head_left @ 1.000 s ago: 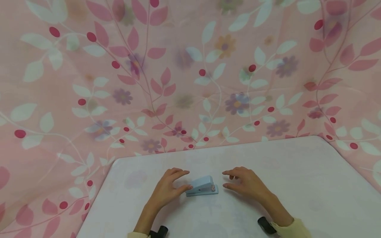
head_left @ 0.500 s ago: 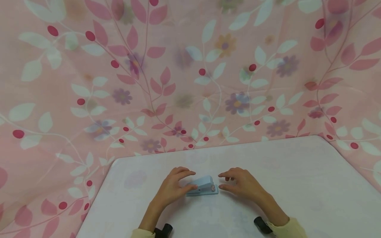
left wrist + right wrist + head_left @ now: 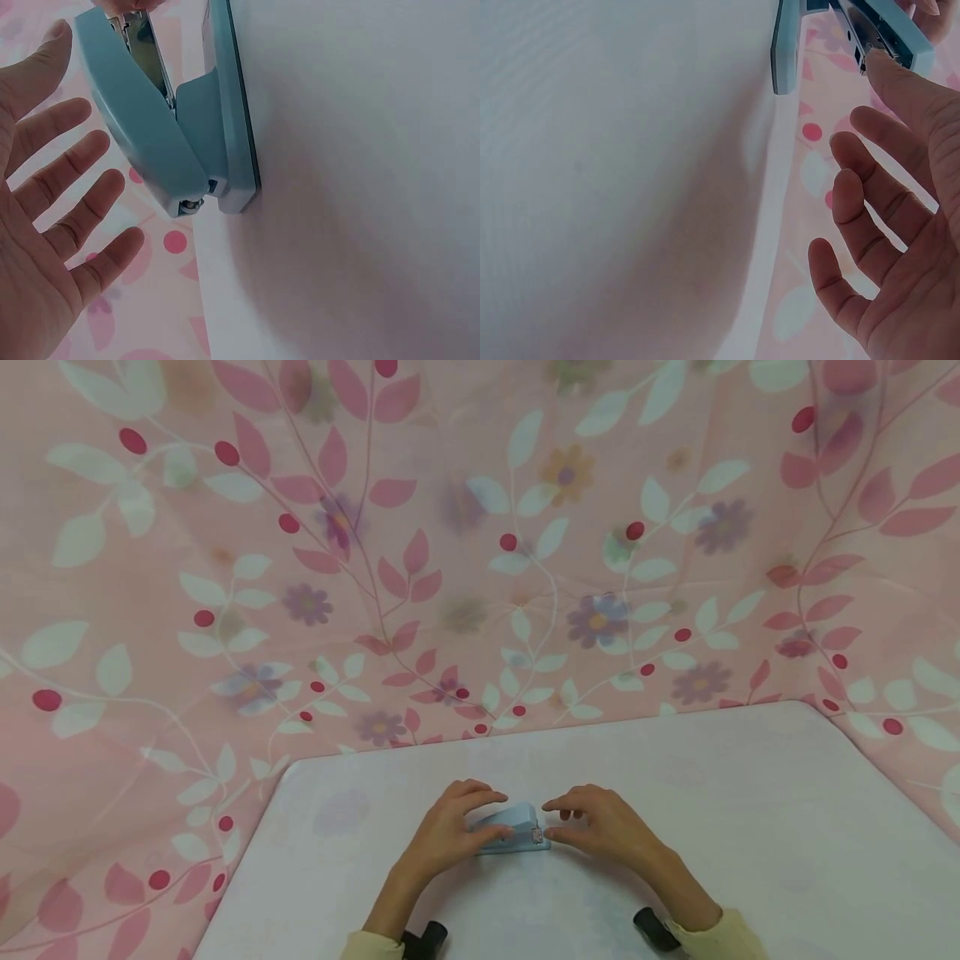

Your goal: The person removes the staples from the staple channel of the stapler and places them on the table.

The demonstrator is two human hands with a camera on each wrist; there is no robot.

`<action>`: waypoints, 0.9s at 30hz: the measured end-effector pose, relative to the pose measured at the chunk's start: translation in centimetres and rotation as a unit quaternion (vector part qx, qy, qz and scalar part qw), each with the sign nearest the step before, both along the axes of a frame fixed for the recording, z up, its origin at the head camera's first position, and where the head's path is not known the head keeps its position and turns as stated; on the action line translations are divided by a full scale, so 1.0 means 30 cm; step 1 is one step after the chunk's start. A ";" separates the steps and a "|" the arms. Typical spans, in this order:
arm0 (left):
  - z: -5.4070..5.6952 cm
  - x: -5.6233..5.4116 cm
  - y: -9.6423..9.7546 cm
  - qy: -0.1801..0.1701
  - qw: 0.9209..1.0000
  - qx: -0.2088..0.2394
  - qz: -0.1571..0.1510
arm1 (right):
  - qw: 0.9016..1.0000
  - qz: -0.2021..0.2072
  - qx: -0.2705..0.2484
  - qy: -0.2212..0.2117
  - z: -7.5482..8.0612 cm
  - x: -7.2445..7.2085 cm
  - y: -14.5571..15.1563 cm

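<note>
A light blue stapler [image 3: 517,821] sits on its base on the white worktop [image 3: 720,793], between the two hands and about midway across the scene. Its top arm slants up from the hinge end, at the left, to the raised front end, at the right, where a bit of metal shows between arm and base. The left hand [image 3: 450,828] is at the hinge end, fingers relaxed and spread, with the thumb crossing in front of the near side of the stapler and the forefinger reaching over toward its far side. The right hand [image 3: 606,828] is just beside the front end, its fingers loosely bent and apart, forefinger and thumb pointing left at the stapler. In the right wrist view that thumb overlaps the metal inside the stapler's mouth; whether either thumb actually touches it, I cannot tell. Both forearms come in from the near edge, with a pale yellow left sleeve [image 3: 372,946] and right sleeve [image 3: 718,937], and a black device [image 3: 655,929] at the right wrist. Beyond the far edge of the worktop hangs a pink cloth [image 3: 465,568] printed with leaves, red berries and purple and orange flowers.
</note>
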State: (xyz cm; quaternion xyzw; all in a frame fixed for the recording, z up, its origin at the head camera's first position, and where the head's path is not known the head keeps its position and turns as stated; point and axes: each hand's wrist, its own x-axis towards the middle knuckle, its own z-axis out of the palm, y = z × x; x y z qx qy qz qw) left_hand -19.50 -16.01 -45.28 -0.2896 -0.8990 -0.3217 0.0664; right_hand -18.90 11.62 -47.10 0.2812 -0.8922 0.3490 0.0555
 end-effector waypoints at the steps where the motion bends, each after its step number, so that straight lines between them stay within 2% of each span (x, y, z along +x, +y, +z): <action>1: 0.000 0.000 0.003 0.000 1.000 0.000 -0.001 | 1.000 0.001 -0.002 0.002 0.001 0.001 -0.001; 12: -0.013 -0.006 0.035 0.001 1.000 0.015 -0.022 | 1.000 0.010 -0.029 0.000 -0.001 0.002 -0.022; 21: -0.022 -0.010 0.051 0.036 0.999 0.014 -0.036 | 0.999 0.017 -0.042 0.003 -0.010 -0.001 -0.037; 27: -0.023 -0.011 0.060 0.034 0.998 0.024 -0.044 | 0.999 0.017 -0.049 -0.008 -0.013 0.001 -0.048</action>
